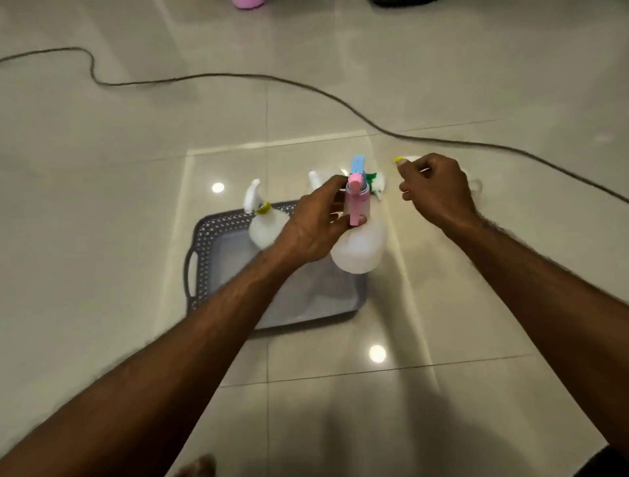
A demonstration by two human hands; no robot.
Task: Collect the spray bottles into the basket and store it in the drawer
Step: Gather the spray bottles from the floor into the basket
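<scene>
A grey perforated basket (204,245) with side handles lies on the tiled floor. One white spray bottle (262,231) with a yellow-green nozzle stands in its far left part. My left hand (313,224) grips the neck of a white bottle with a pink and blue spray head (360,245), held over the basket's right side. My right hand (439,190) curls around another white bottle with a yellow nozzle tip (405,159) on the floor to the right; my hand hides most of that bottle. Behind the held one, more white bottles (377,184) show, one with a green part.
A dark cable (357,112) snakes across the floor behind the bottles, from the far left to the right edge. A pink object (248,3) sits at the top edge. My foot (200,466) shows at the bottom.
</scene>
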